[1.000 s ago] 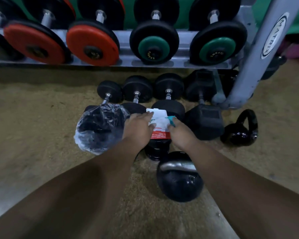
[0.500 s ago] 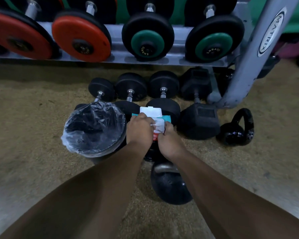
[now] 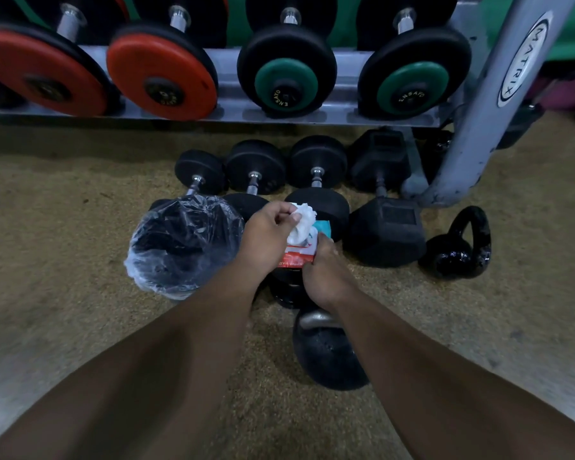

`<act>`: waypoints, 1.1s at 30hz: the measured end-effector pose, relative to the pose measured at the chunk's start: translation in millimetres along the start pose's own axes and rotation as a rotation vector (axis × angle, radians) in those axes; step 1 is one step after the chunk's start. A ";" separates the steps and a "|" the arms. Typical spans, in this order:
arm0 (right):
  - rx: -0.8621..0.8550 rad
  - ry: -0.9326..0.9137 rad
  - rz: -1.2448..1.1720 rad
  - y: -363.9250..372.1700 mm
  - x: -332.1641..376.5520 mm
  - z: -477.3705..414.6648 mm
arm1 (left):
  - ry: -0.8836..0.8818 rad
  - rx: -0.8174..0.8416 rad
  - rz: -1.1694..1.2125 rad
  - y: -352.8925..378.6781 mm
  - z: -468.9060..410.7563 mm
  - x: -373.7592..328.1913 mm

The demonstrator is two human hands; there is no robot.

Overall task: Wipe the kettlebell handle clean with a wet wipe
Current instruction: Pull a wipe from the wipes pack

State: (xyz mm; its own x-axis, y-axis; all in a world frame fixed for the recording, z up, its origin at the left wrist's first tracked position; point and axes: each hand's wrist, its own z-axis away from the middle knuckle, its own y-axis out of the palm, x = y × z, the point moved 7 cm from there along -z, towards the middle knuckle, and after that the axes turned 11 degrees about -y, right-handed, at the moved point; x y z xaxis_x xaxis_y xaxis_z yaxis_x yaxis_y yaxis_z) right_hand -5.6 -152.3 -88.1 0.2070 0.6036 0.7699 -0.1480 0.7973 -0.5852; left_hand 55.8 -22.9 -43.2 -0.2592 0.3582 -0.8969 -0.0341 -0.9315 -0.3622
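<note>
A wet wipe (image 3: 301,225) half out of its pack (image 3: 297,255), above the kettlebell (image 3: 326,356).
The left hand (image 3: 266,240) pinches the crumpled white wipe; the right hand (image 3: 326,277) grips the pack. The black, glossy kettlebell sits on the floor under the right forearm, its handle (image 3: 316,318) dull silver.

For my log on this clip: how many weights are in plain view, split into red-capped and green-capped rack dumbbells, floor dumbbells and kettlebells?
Red-capped rack dumbbells: 2
Green-capped rack dumbbells: 2
Floor dumbbells: 4
Kettlebells: 2
Total: 10; the dark shape under the wipes pack is not counted, too hidden to name.
</note>
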 end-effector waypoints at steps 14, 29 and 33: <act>-0.242 0.066 -0.759 -48.1 21.2 8.9 | -0.092 0.139 0.025 12.5 14.1 -1.5; -0.307 -0.146 -0.533 -65.8 15.9 45.9 | -0.404 0.096 0.462 22.1 66.0 -1.8; -0.337 -0.165 -0.442 -72.9 3.5 59.0 | -0.466 0.194 0.479 38.8 81.4 -1.2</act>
State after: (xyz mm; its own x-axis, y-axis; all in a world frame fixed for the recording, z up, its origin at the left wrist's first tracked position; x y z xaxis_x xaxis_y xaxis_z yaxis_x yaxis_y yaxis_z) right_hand -51.2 -207.9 -27.8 0.0221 0.2289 0.9732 0.2396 0.9439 -0.2274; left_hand -23.7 -64.6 -35.5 -0.6745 -0.1190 -0.7286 0.0268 -0.9902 0.1369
